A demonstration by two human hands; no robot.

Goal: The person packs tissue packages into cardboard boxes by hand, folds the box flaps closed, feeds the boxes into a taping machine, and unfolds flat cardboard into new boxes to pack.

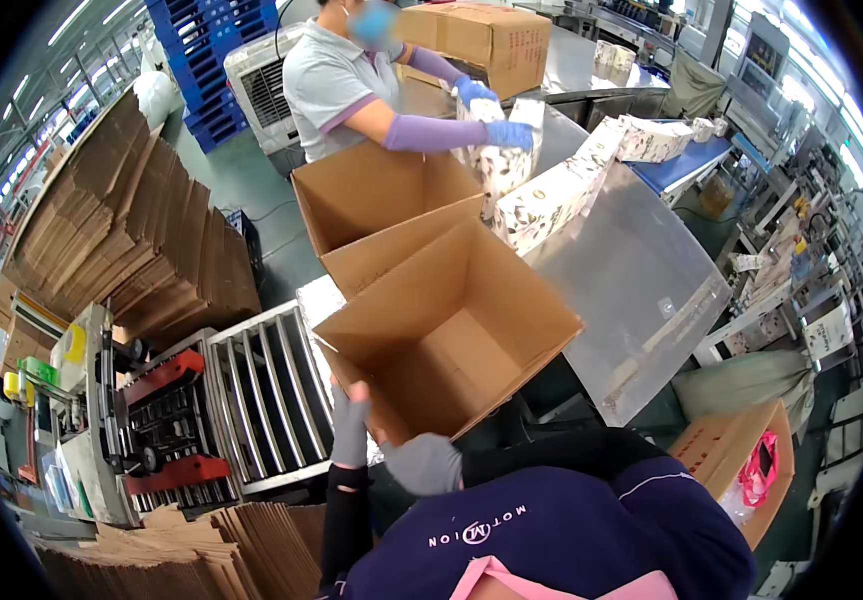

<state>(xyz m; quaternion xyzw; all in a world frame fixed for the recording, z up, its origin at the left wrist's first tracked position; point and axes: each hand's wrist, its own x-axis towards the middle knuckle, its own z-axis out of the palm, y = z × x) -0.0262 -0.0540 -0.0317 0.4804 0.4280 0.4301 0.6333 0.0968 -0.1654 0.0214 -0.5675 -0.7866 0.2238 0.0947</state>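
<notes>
An open cardboard box [462, 365] is tilted toward me with its inside bare. My left hand [350, 428], in a grey glove with bare fingertips, grips the box's near left side. Against the near lower edge of the same box is my right hand [424, 465], gloved in grey; its fingers curl toward the cardboard and are partly hidden. A second open cardboard box [382, 200] stands just beyond, touching the first.
Across from me a person [342, 85] in blue gloves handles floral-patterned packs [500, 165]. More floral packs [552, 205] line the metal table [642, 290]. At left are a roller conveyor [267, 390], a tape machine [167, 420] and stacked flat cardboard [132, 225]. A carton [722, 450] stands right.
</notes>
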